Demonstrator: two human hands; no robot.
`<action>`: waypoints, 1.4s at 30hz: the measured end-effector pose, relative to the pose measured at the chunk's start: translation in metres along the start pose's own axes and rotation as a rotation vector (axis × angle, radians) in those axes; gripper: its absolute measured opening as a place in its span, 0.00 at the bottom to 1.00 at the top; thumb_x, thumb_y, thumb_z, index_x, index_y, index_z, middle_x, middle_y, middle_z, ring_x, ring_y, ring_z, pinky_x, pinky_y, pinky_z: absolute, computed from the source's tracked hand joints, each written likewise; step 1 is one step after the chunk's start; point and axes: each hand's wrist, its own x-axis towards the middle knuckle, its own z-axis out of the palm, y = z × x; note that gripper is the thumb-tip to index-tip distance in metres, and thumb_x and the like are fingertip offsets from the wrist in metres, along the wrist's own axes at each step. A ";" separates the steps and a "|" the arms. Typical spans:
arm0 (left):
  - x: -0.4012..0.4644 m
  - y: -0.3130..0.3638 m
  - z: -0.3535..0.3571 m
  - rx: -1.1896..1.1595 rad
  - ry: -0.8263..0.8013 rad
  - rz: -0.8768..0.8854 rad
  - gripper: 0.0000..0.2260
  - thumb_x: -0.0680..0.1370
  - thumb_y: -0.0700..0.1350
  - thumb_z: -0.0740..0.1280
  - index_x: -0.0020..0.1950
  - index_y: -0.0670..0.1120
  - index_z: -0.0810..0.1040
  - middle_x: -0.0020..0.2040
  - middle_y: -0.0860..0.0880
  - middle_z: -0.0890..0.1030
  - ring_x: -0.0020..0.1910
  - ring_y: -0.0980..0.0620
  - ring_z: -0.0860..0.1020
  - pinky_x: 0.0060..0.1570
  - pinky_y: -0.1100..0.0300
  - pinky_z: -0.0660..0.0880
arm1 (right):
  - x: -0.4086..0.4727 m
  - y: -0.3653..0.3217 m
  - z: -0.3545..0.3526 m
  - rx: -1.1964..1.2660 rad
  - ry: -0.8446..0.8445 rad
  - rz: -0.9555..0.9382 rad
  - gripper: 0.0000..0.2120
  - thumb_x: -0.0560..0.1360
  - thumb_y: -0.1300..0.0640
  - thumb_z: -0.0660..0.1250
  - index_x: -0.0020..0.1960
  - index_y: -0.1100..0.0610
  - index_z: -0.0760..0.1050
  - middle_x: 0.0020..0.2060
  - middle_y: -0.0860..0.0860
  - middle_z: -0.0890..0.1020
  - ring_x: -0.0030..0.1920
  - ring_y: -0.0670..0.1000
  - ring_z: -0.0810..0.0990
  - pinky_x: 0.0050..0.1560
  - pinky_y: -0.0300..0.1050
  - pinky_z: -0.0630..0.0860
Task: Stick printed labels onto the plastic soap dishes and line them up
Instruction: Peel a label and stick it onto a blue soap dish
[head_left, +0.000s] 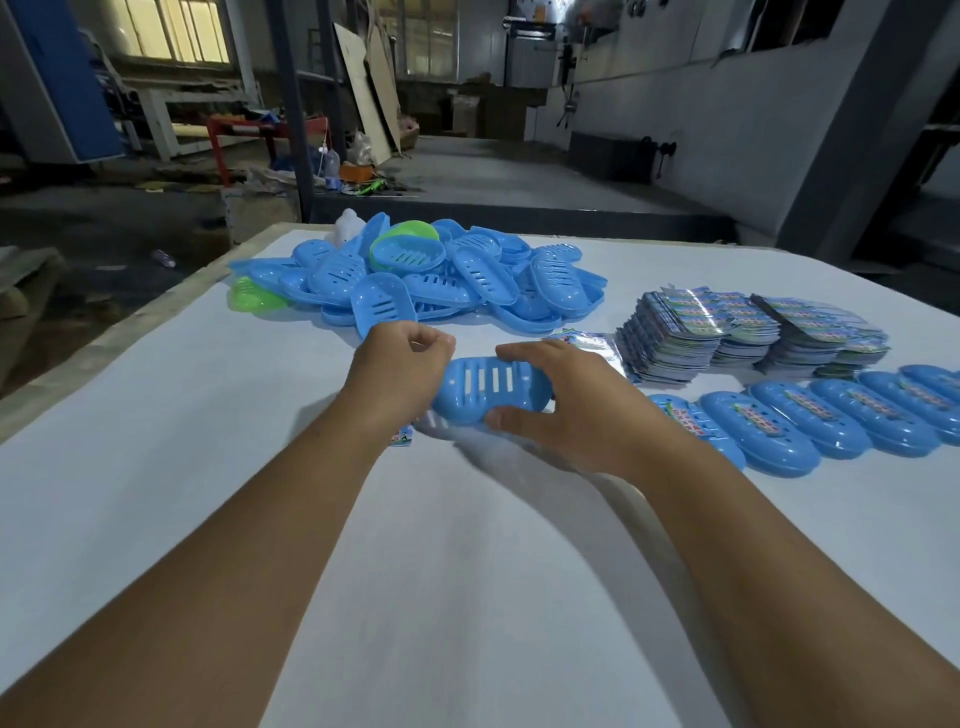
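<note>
Both of my bare forearms reach out from the bottom edge over the smooth white table sheet (156, 467), which is flat and matte. At the far left edge of the heap a translucent green plastic soap dish (252, 297) pokes out, lying against the big loose pile of glossy blue oval soap dishes (431, 275) with slotted bottoms; a second green oval tray (410, 236) sits on top, and a small white rounded plastic piece (349, 228) stands behind it.

Nearer to me, my left hand (400, 374) is curled into a loose fist, its knuckles against the left end of the blue slotted soap dish (491, 391) I am working on; I cannot tell whether those fingers pinch anything. Under my left wrist a small printed label (402, 438) peeks out on the sheet. My right hand (566, 410) grasps the same dish from its right end, fingers over the far rim and thumb on the near rim, holding it tilted just above the sheet in the middle of the table.

Further right stand shiny stacks of printed labels (748, 332), thick and slightly fanned. In front of them a row of labelled blue soap dishes (831, 415) lies overlapping, each with a colourful strip along its top.
</note>
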 end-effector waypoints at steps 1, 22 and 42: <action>0.003 -0.001 -0.003 0.046 0.020 0.027 0.06 0.77 0.51 0.68 0.47 0.50 0.83 0.46 0.52 0.85 0.49 0.48 0.83 0.51 0.51 0.81 | 0.000 0.002 -0.002 -0.036 -0.003 0.027 0.33 0.72 0.36 0.72 0.73 0.45 0.70 0.64 0.46 0.76 0.61 0.49 0.74 0.59 0.44 0.71; 0.010 -0.005 -0.045 0.395 -0.232 -0.203 0.37 0.60 0.42 0.85 0.65 0.54 0.75 0.62 0.48 0.71 0.56 0.45 0.79 0.56 0.46 0.79 | -0.004 0.006 -0.001 -0.188 -0.128 0.176 0.33 0.74 0.33 0.66 0.74 0.48 0.67 0.65 0.53 0.73 0.66 0.57 0.67 0.64 0.48 0.62; 0.017 -0.012 -0.043 0.324 -0.234 -0.248 0.35 0.57 0.43 0.86 0.60 0.54 0.76 0.56 0.49 0.75 0.54 0.45 0.81 0.57 0.46 0.79 | -0.004 0.004 -0.002 -0.179 -0.138 0.204 0.34 0.74 0.32 0.66 0.75 0.45 0.67 0.68 0.52 0.71 0.68 0.58 0.65 0.65 0.51 0.64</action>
